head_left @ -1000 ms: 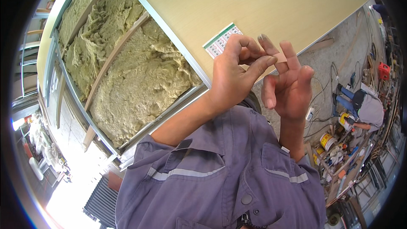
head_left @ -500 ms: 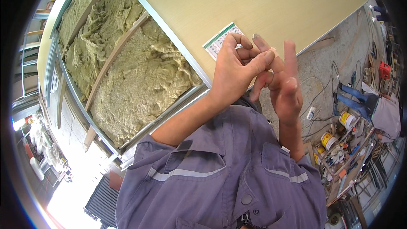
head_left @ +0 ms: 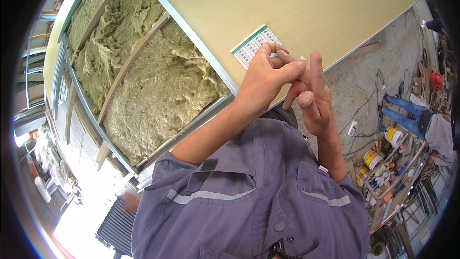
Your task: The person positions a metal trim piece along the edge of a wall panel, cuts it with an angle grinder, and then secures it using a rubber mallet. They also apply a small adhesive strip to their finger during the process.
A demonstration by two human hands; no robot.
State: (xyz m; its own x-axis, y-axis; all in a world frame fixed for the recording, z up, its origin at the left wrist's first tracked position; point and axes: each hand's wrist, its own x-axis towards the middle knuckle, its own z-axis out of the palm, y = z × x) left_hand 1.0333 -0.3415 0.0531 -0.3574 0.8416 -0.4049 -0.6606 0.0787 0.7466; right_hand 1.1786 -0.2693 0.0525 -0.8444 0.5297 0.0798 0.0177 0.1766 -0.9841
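Observation:
My left hand [head_left: 268, 79] is closed in a pinch, its thumb and fingertips pressed against the fingers of my right hand. A tiny pale scrap [head_left: 303, 58] shows at the left thumb tip; what it is, I cannot make out. My right hand [head_left: 318, 108] is turned up with its fingers apart, one pointing straight up, another bent in under the left thumb. Just beyond the left hand, a small white printed sheet [head_left: 252, 45] with a green band lies flat on a beige panel [head_left: 297, 9], partly covered by my fingers.
Left of the panel, a metal frame [head_left: 187, 29] holds yellowish fibre insulation [head_left: 158, 86] with wooden battens [head_left: 129, 67] across it. On the right, cables [head_left: 366, 100] run over the concrete floor. White-and-yellow buckets [head_left: 394, 135] and scattered tools stand near another person [head_left: 414, 117] in blue trousers.
Both hands have shifted slightly, and my right hand's raised finger has moved left and down. More of the printed sheet shows. My left hand keeps its pinch.

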